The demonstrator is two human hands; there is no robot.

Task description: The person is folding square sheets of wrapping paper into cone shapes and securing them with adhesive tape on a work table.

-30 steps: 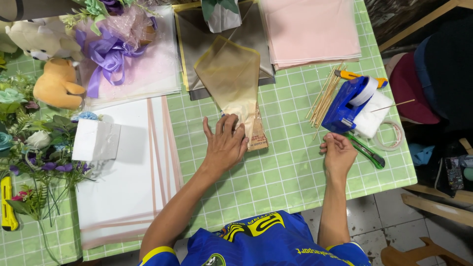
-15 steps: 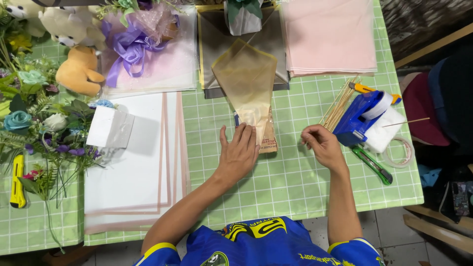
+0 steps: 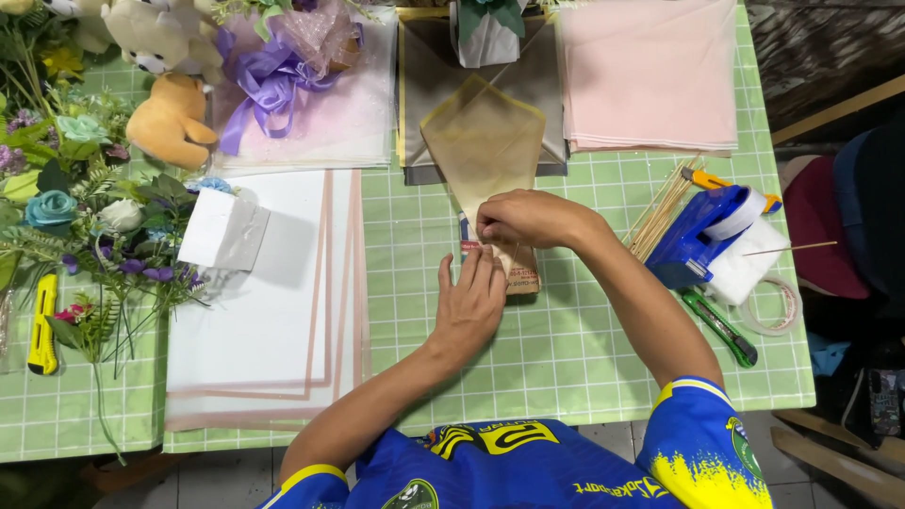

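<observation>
Tan mesh wrap (image 3: 483, 141), folded to a cone, lying point-down at the middle of the green checked bench (image 3: 584, 339), its narrow end over a small brown packet (image 3: 521, 273). Nearest the camera from the wrap, left hand (image 3: 471, 303) spread flat, fingers together, pressing down just beside the wrap's tip and gripping nothing. Just above it, right hand (image 3: 521, 219) curled, fingertips pinched on the wrap's lower edge where it meets the packet. Left of the wrap, stack of white sheets with pink borders (image 3: 269, 302), a small white folded piece (image 3: 224, 229) resting on its top corner. Further left of the wrap, artificial flowers and greenery (image 3: 85, 207) along the bench edge, with a yellow utility knife (image 3: 42, 325) below them. Right of the wrap, bundle of thin wooden sticks (image 3: 665, 207), blue tape dispenser (image 3: 702, 236), green-handled cutter (image 3: 721, 325) and a roll of clear tape (image 3: 773, 306). Beyond the wrap, grey-brown sheets with a yellow edge (image 3: 424, 85) partly under its wide end. Beyond and right of the wrap, pile of pink sheets (image 3: 650, 75). Beyond and left, purple ribbon bow (image 3: 264, 80) on pale wrapping, an orange plush toy (image 3: 170, 123) beside it.
</observation>
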